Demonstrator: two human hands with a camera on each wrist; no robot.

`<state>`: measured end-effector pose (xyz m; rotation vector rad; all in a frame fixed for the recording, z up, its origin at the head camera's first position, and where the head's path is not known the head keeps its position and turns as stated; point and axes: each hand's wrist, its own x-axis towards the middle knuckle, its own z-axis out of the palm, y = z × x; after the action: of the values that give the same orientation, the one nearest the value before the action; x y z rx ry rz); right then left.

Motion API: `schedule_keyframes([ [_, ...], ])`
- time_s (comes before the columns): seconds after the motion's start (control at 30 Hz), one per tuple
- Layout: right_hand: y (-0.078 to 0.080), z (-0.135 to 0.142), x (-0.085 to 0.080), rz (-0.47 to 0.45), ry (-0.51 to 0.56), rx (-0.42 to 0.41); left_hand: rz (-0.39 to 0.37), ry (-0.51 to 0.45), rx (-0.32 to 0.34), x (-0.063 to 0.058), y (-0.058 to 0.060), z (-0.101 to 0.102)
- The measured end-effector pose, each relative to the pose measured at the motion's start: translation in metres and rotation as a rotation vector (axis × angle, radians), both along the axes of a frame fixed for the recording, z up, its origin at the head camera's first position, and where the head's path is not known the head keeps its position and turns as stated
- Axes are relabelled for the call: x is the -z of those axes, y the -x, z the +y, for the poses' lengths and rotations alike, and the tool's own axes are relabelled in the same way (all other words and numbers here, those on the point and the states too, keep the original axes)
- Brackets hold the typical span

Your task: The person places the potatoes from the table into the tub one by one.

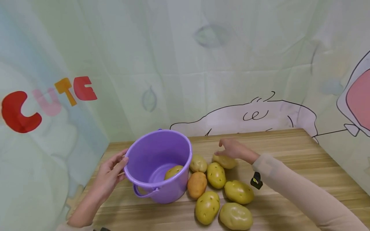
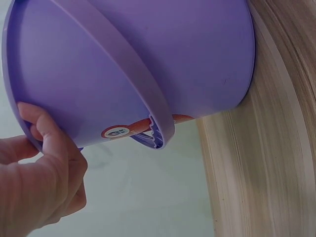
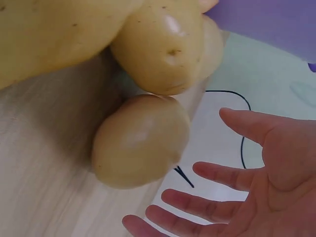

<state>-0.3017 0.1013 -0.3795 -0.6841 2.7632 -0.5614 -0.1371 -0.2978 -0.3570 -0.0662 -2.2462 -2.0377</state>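
Observation:
My left hand (image 1: 107,175) grips the rim of a purple bucket (image 1: 169,195) at its left side. The left wrist view shows fingers curled over that rim, with the bucket's handle (image 2: 143,81) hanging down its side. The bucket leans towards me, and one yellow potato (image 1: 172,172) lies inside. On the right, my right hand (image 1: 235,150) hovers close over a pale potato (image 1: 226,162) at the back of the group. In the right wrist view its fingers (image 3: 217,173) are spread, beside that potato with nothing between them.
Right of the bucket sit several more potatoes, among them an orange-brown one (image 1: 197,185) close to its wall, a yellow one (image 1: 216,175) and a pale one (image 1: 236,216) near the front. A printed curtain (image 1: 185,80) hangs behind the wooden table (image 1: 292,154).

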Motion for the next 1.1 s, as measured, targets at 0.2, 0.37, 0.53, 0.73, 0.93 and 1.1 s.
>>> schedule_keyframes([
  [0.2,-0.001,0.001,0.009,0.004,0.053,-0.017,-0.002,-0.007,0.007,0.001,0.000,0.000],
  [0.37,-0.004,0.001,0.011,-0.062,0.048,0.033,-0.001,-0.010,0.004,0.000,0.000,0.000],
  [0.53,-0.004,0.000,0.015,-0.103,0.042,0.073,0.005,-0.015,0.005,0.000,0.000,0.000],
  [0.73,-0.004,-0.002,0.019,-0.101,0.047,0.080,0.011,-0.009,0.006,0.001,0.001,0.000],
  [0.93,-0.003,-0.002,0.022,-0.110,0.049,0.092,0.014,-0.008,0.013,0.001,0.000,0.000],
  [1.1,-0.003,-0.002,0.023,-0.150,0.051,0.118,0.018,-0.004,0.010,0.001,-0.001,-0.001],
])
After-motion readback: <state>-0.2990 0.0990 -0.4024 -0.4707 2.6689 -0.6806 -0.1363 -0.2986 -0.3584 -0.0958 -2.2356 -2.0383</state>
